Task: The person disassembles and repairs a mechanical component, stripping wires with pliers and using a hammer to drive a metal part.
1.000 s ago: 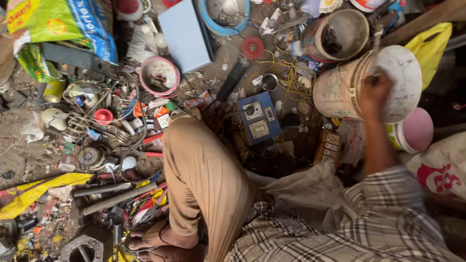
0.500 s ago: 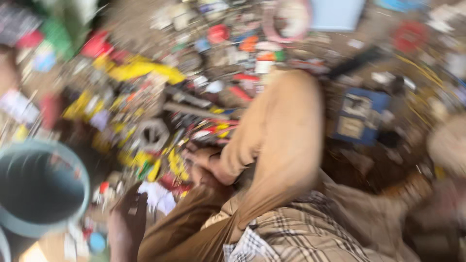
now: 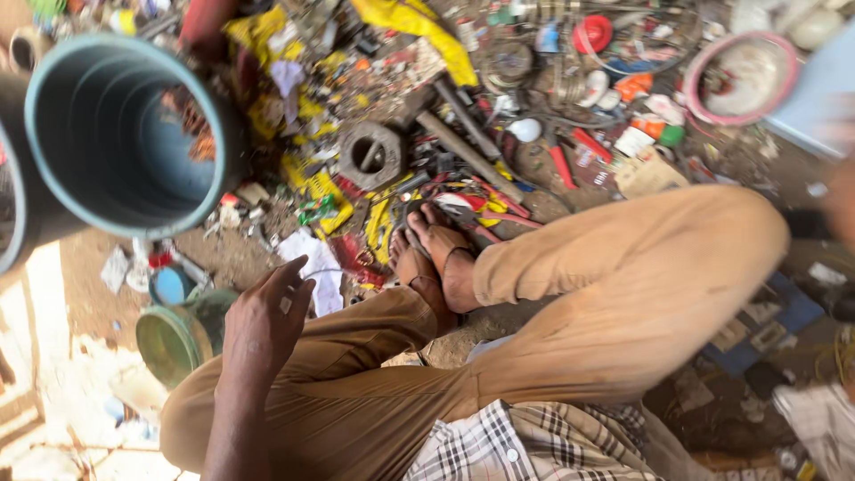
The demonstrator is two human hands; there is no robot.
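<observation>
Hand, left (image 3: pixel 263 325): extended fwd over the left knee, palm down, fingers loosely spread and slightly curled, open, gripping nothing. Fingertips sit at the edge of a white paper scrap (image 3: pixel 313 267) on the dirt; contact not confirmable. Thin wire loop (image 3: pixel 343 270) lies just beyond the fingertips, over the same scrap, running toward the feet. Wire appears light-coloured, fine gauge, curved; detail too small to grade.

Hand, right: only a blurred patch at the right frame edge; open or closed cannot be told, nor whether it holds anything.

Person seated on ground, legs crossed, tan trousers (image 3: pixel 623 294), checked shirt (image 3: pixel 534 441) at bottom. Bare feet in brown sandals (image 3: pixel 432 258) rest just beyond the left knee, near the wire.

Left of hand: small green bucket (image 3: pixel 178 334) on its side w/ mouth facing camera, near the wrist; blue lid (image 3: pixel 169 285) just behind it. Above that, large blue-grey pipe (image 3: pixel 125 134), open end toward camera, ribbed inside, close to lens.

Beyond the feet: dense scrap litter. Grey metal ring fitting (image 3: pixel 372 156), round w/ cross bar; dark steel rods (image 3: pixel 468 151) lying diagonally; red-handled pliers (image 3: pixel 559 160); yellow plastic wrappers (image 3: pixel 312 183) scattered; yellow cloth (image 3: pixel 419 31) at top centre. Pink-rimmed bowl (image 3: pixel 739 76) top right, well apart from the hand. Red cap (image 3: pixel 592 34) nr top edge.
</observation>
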